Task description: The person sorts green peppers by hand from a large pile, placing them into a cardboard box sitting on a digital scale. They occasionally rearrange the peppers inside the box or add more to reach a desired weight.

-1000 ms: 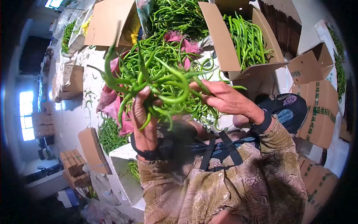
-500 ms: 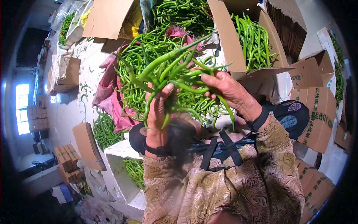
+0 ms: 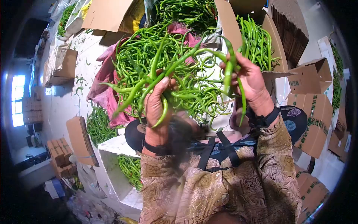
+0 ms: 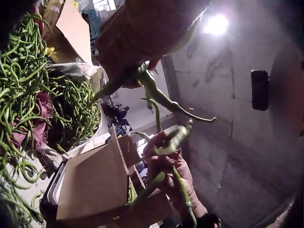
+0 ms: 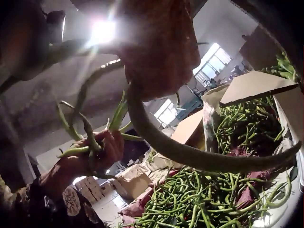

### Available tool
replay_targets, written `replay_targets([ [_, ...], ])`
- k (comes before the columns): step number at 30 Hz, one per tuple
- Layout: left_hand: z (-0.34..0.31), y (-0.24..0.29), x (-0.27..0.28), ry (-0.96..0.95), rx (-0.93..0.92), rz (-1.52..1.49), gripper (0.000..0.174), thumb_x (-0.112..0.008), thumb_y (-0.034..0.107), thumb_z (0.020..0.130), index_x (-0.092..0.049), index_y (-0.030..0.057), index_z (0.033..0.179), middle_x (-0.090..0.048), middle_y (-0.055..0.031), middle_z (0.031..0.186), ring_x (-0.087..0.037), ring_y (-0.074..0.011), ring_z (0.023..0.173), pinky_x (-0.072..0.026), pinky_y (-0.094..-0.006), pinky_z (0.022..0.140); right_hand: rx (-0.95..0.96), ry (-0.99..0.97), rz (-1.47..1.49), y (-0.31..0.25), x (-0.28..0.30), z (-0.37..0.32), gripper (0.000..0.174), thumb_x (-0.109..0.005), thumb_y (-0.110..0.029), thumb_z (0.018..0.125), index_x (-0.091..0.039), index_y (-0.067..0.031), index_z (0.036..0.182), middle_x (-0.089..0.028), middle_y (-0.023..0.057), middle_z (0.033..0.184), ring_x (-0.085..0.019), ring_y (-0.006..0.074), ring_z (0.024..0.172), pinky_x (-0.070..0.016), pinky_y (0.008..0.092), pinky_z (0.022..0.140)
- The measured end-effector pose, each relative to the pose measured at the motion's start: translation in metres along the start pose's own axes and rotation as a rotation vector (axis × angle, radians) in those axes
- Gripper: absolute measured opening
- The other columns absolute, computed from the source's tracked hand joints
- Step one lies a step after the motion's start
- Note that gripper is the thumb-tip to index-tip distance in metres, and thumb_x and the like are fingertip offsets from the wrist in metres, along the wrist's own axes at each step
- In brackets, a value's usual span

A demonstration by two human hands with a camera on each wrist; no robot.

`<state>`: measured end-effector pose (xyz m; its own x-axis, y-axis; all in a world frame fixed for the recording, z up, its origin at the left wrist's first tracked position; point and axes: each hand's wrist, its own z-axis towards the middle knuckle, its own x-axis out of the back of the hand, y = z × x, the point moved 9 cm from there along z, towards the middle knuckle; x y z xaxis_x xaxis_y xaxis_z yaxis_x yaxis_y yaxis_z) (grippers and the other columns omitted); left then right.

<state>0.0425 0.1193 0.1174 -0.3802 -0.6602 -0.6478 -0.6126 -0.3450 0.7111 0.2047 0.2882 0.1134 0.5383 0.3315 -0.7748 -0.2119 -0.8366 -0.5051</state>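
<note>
Both hands are raised above the pile. My left hand point(image 3: 156, 108) is clenched around the stem ends of a bunch of long green peppers point(image 3: 169, 69), thumb pressed across the front of them. The pods fan out up and to the left from my fist, and one curls down past my palm. My right hand point(image 3: 253, 84) is held a little higher and off to the side, apart from the left. Its fingers are curled around a few peppers point(image 3: 228, 72) that arch over the top of my knuckles, and one thin pod dangles down past my wrist. In the right wrist view a single curved pepper sweeps across just under that hand.

Beneath both hands lies the big heap of peppers point(image 3: 149, 44), spread on a pink cloth point(image 3: 106, 95) that shows at its left edge. Just behind my right hand stands an open cardboard box point(image 3: 229, 26) with more peppers packed lengthwise inside. Down by my left elbow is a white box point(image 3: 112, 164) with peppers in it. Each wrist has a black band above my patterned sleeves point(image 3: 223, 186).
</note>
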Motion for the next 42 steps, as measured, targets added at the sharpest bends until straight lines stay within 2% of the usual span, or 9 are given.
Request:
replay_targets([
  [1, -0.001, 0.001, 0.003, 0.049, 0.015, -0.018, 0.031, -0.064, 0.006, 0.087, -0.054, 0.0037, 0.116, -0.063, -0.0109, 0.099, -0.061, -0.0162, 0.079, -0.0523, -0.0286, 0.068, 0.02, 0.038, 0.067, -0.005, 0.002, 0.0, 0.032, -0.045, -0.034, 0.099, -0.059, -0.0065, 0.106, -0.064, 0.0118, 0.09, -0.052, 0.013, 0.064, -0.0427, 0.0253, 0.057],
  [2, -0.001, 0.005, 0.006, 0.058, -0.036, -0.013, 0.032, -0.064, 0.005, 0.087, -0.054, 0.0048, 0.117, -0.063, -0.011, 0.099, -0.06, -0.0158, 0.08, -0.0517, -0.0283, 0.068, 0.011, -0.255, 0.138, -0.009, -0.01, -0.001, 0.032, -0.044, -0.034, 0.099, -0.058, -0.006, 0.106, -0.062, 0.0133, 0.093, -0.053, 0.0153, 0.069, -0.0432, 0.0278, 0.061],
  [5, 0.001, 0.01, 0.008, 0.032, -0.058, 0.003, 0.032, -0.062, 0.004, 0.088, -0.054, 0.006, 0.119, -0.062, -0.0112, 0.101, -0.059, -0.0157, 0.081, -0.0512, -0.0274, 0.066, 0.017, -0.285, 0.189, -0.02, -0.013, -0.004, 0.032, -0.044, -0.034, 0.099, -0.059, -0.0061, 0.105, -0.059, 0.0129, 0.096, -0.053, 0.016, 0.074, -0.0419, 0.0303, 0.066],
  [12, -0.003, 0.006, 0.008, 0.08, -0.013, 0.064, 0.035, -0.063, 0.004, 0.086, -0.053, 0.0031, 0.119, -0.063, -0.0121, 0.101, -0.061, -0.0166, 0.08, -0.0516, -0.0271, 0.068, 0.064, -0.392, 0.258, -0.052, -0.035, -0.017, 0.032, -0.051, -0.026, 0.096, -0.049, -0.008, 0.123, -0.048, 0.0046, 0.081, -0.042, 0.0066, 0.056, -0.0364, 0.0219, 0.052],
  [18, -0.005, 0.001, 0.008, 0.097, 0.044, 0.051, 0.036, -0.061, 0.003, 0.086, -0.054, 0.0053, 0.121, -0.062, -0.0099, 0.101, -0.059, -0.016, 0.08, -0.0515, -0.027, 0.067, 0.189, -0.336, 0.051, -0.113, -0.037, -0.029, 0.047, -0.049, -0.014, 0.091, -0.038, 0.0063, 0.132, -0.05, 0.0051, 0.087, -0.037, 0.0016, 0.051, -0.0368, 0.0164, 0.047],
  [28, -0.005, -0.006, 0.001, 0.094, 0.057, 0.085, 0.036, -0.062, 0.004, 0.087, -0.054, 0.0045, 0.122, -0.063, -0.013, 0.105, -0.06, -0.0168, 0.081, -0.051, -0.0276, 0.07, 0.31, -0.212, -0.098, -0.204, -0.015, -0.036, 0.037, -0.046, -0.013, 0.092, -0.044, 0.0141, 0.117, -0.049, 0.004, 0.079, -0.037, 0.0052, 0.054, -0.0377, 0.0199, 0.05],
  [32, -0.002, -0.009, -0.004, 0.066, 0.056, 0.092, 0.036, -0.062, 0.005, 0.086, -0.054, 0.0041, 0.121, -0.064, -0.0121, 0.105, -0.06, -0.0162, 0.08, -0.0508, -0.0273, 0.07, 0.338, -0.189, -0.255, -0.238, 0.002, -0.019, 0.03, -0.05, -0.009, 0.091, -0.047, 0.0021, 0.119, -0.055, 0.0126, 0.098, -0.048, 0.0109, 0.067, -0.0422, 0.0228, 0.057],
  [37, -0.001, -0.014, -0.007, 0.095, 0.085, 0.128, 0.036, -0.062, 0.004, 0.086, -0.054, 0.0046, 0.121, -0.064, -0.0117, 0.104, -0.06, -0.016, 0.079, -0.051, -0.0274, 0.07, 0.386, 0.179, -0.633, -0.252, 0.05, 0.005, 0.024, -0.055, -0.012, 0.093, -0.051, 0.0019, 0.112, -0.061, 0.0098, 0.089, -0.059, 0.0084, 0.068, -0.0495, 0.0179, 0.051],
  [42, 0.006, -0.019, 0.0, 0.113, 0.054, 0.169, 0.038, -0.058, 0.0, 0.087, -0.049, 0.0006, 0.124, -0.059, -0.0102, 0.107, -0.058, -0.0169, 0.085, -0.0502, -0.0288, 0.071, -0.056, 0.43, -1.427, -0.205, 0.13, 0.013, 0.063, -0.069, -0.033, 0.085, -0.045, 0.0037, 0.131, -0.059, 0.0094, 0.105, -0.059, 0.0118, 0.082, -0.0474, 0.0212, 0.065],
])
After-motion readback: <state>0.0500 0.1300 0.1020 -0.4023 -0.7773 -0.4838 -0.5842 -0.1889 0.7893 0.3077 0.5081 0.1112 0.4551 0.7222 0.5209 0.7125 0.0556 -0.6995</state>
